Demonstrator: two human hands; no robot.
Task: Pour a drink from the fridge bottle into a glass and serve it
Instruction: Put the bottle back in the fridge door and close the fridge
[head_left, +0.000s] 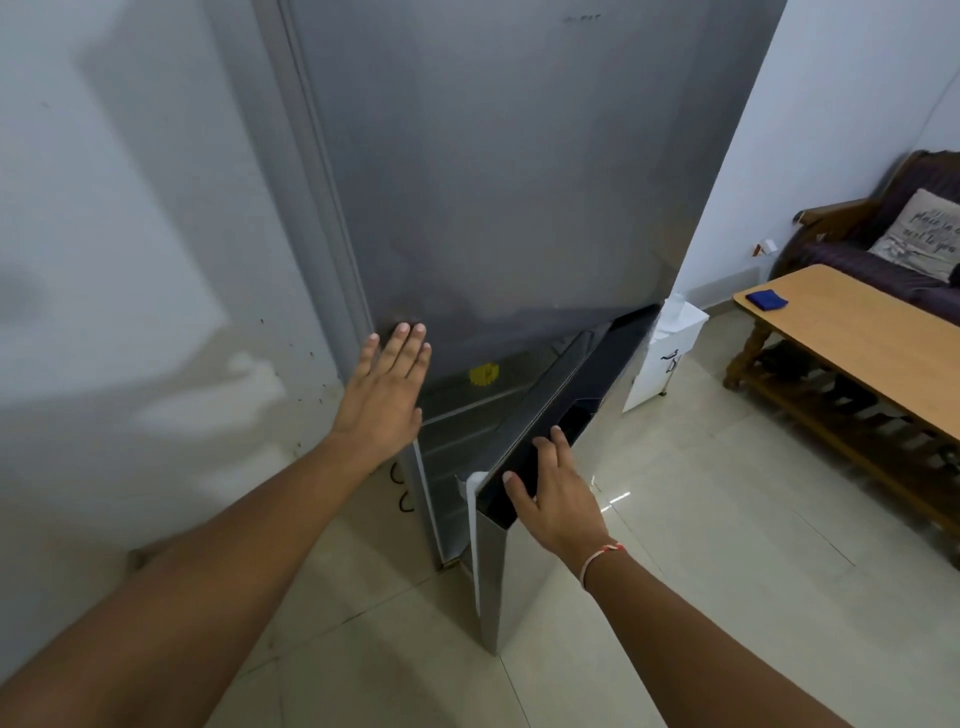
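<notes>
Standing at a grey fridge (509, 171) with its lower door (524, 467) swung partly open. Left hand (387, 387) is flat, fingers spread, against the bottom edge of the upper door. Right hand (553, 491) rests on the lower door's dark top edge, fingers curled over it. Can't see the bottle anywhere. A wooden table (857, 332) with a blue cloth (767, 300) stands to the right.

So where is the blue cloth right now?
The blue cloth lies flat on the near left corner of the wooden table, at the right of the head view, in front of the dark sofa.
</notes>
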